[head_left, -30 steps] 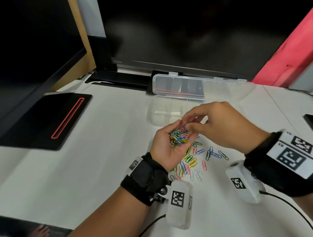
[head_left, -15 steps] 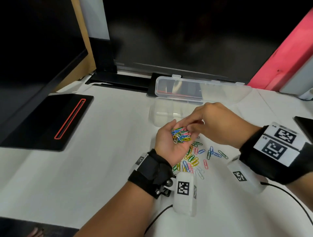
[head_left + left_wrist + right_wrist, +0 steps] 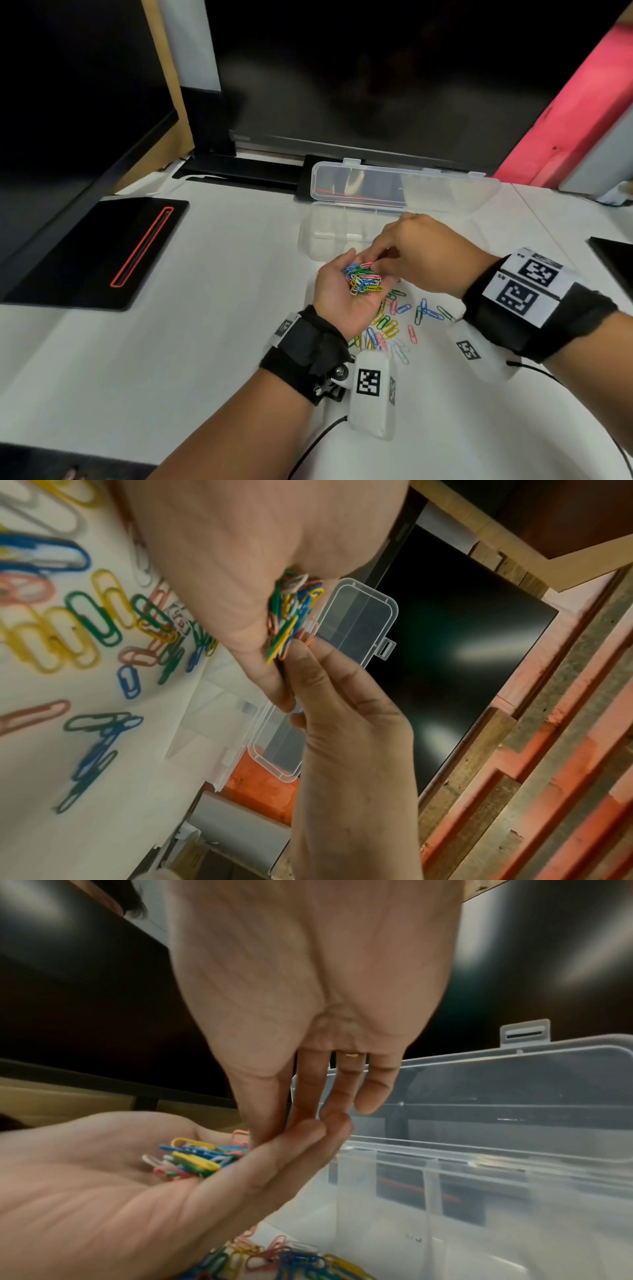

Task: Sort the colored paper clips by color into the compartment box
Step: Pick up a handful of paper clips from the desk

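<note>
Now right hand (image 3: 421,260) pinches a pink clip (image 3: 365,265) lying crosswise over left hand's (image 3: 346,298) cupped pile (image 3: 363,283)

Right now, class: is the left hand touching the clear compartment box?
Apart. The head view shows the left hand raised, cupping clips, with bare table between it and the compartment box.

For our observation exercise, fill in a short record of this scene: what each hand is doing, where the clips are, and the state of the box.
left hand: palm up, cupping a mixed pile of clips
right hand: fingertips at a pink clip on the pile's far edge; firm pinch cannot be confirmed
loose clips: scattered on the table under the hands
box: clear, lid open, visible compartments hold no clips
</note>
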### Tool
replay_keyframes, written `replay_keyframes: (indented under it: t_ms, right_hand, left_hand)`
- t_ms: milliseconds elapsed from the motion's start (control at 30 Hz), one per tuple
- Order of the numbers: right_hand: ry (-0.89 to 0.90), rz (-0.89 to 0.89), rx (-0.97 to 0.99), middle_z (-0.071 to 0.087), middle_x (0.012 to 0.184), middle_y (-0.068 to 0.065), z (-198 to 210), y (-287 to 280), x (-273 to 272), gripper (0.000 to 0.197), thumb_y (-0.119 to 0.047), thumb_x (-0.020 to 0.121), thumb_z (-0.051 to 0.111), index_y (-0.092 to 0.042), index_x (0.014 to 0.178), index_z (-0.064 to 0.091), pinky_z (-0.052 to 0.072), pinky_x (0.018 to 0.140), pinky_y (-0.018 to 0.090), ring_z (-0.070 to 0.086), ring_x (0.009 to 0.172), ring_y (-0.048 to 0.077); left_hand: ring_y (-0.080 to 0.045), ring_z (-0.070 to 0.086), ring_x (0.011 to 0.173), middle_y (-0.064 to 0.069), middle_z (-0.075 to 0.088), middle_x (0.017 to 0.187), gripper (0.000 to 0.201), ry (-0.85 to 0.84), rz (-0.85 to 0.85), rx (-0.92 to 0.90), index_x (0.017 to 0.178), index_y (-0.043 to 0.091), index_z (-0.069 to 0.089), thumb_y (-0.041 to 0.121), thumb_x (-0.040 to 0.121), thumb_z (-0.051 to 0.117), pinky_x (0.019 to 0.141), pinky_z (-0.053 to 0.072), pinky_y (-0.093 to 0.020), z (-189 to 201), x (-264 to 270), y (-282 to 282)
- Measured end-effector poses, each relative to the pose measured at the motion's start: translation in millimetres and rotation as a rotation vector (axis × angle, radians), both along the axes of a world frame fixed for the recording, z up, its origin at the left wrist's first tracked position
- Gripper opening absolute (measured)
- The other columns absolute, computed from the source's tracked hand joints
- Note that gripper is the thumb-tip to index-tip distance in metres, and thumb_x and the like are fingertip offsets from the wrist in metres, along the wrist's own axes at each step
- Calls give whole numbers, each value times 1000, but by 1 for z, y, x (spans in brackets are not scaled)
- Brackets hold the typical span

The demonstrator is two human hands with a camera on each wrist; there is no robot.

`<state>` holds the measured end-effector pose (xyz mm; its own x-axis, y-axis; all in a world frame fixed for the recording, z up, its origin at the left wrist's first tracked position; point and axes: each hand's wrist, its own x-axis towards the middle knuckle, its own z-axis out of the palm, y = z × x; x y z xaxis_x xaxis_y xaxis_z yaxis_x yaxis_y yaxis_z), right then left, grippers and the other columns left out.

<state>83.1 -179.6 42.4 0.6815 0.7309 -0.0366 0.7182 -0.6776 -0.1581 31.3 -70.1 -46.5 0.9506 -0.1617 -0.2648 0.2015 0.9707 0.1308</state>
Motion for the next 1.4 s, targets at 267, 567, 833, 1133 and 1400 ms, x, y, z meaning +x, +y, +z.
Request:
replay_keyframes:
  t_ms: [267,567,833,1133,1400]
  right_hand:
    - [270,-141,479,73,66,-9,-4,-21,-2,11,-19,71,85,-26,70,76,42,60,5,63,61,-3]
    - [661,-111,732,69,71,7,2,-33,-2,21,-4,89,65,-10,109,67,50,61,18,61,60,11]
    - [726,-340,812,45,46,-8,-4,-24,-4,29,7,82,35,-5,64,54,25,41,21,31,42,11]
    - [106,-95,234,74,81,-14,-20,-22,-8,10,-31,80,74,-33,89,78,54,77,33,67,79,7]
    - [100,-19,260,74,84,-12,-21,-21,-9,17,-30,81,73,-39,95,76,55,75,37,67,79,10]
  left_hand:
    - [-39,53,124,-28,52,135,52,-14,-35,76,137,-10,44,24,102,28,110,37,-49,-7,-1,3]
    - [-37,62,103,-27,60,120,46,-18,66,26,120,-11,58,23,101,33,96,51,-43,8,8,1]
    - [-47,54,116,-33,54,130,45,4,80,-62,119,-16,56,20,101,35,88,47,-61,5,3,-6]
    - [-35,71,87,-26,67,106,47,-7,30,55,119,-7,60,25,102,30,75,60,-38,3,2,-8]
    - [-31,72,73,-21,70,90,47,29,57,125,117,-5,60,26,102,28,63,59,-32,4,3,-7]
